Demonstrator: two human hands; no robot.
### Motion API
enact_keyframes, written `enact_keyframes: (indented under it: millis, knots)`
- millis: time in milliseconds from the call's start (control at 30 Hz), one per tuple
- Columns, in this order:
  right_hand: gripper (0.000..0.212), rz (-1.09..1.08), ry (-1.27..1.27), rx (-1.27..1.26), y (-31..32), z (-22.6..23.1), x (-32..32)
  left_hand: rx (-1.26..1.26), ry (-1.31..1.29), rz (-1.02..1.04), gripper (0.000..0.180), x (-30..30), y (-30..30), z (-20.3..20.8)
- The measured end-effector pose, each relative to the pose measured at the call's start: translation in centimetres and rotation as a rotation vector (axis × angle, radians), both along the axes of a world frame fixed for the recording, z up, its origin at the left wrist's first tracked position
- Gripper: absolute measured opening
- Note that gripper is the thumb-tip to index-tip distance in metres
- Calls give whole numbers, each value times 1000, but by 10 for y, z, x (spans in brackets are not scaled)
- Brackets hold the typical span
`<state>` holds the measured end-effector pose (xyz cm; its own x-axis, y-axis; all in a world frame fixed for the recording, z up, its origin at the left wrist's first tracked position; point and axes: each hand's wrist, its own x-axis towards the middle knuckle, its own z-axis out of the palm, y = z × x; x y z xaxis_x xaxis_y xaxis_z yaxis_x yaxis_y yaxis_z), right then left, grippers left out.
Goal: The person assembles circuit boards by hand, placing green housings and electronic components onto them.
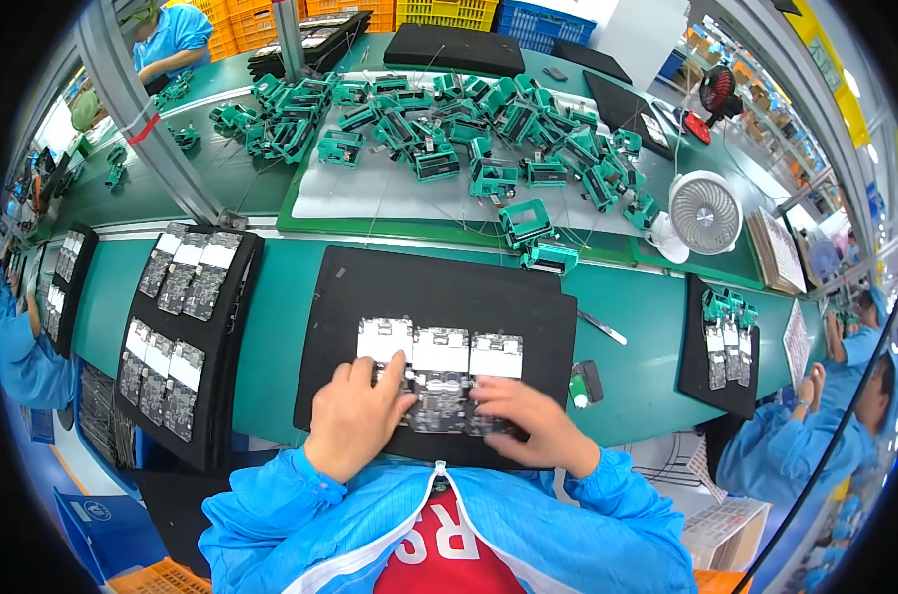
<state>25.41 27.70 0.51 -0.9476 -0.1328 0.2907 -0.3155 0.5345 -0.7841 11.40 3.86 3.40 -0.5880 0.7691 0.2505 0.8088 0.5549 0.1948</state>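
Note:
Three circuit boards with white upper parts lie in a row on a black foam pad in front of me. On the left circuit board rests my left hand, its index finger stretched out and its thumb apart. The middle circuit board shows between my hands. My right hand reaches over the lower part of the right circuit board. Its fingers are slightly blurred, spread and bent on or just above the board; exact contact is hard to see.
Many green frames with dark parts are heaped on a white sheet beyond. Left stands a black foam stack bearing several boards. Tweezers, a small black-and-green object and a white fan lie rightward. People work on both sides.

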Motion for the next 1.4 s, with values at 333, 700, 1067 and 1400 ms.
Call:
enact_keyframes:
  millis: [333,700,1067,1400]
  knots:
    - [22,-789,-3,598,118,-23,-4,270,-237,-512,66,9,42,-35]
    - [21,-946,-141,379,86,-1,0,168,-239,-560,64,10,56,-60]
    - [13,-646,-179,686,2,19,-15,155,-238,-556,66,15,58,-55]
    - [10,-631,-202,641,-16,17,-18,146,-251,-551,62,15,59,-53]
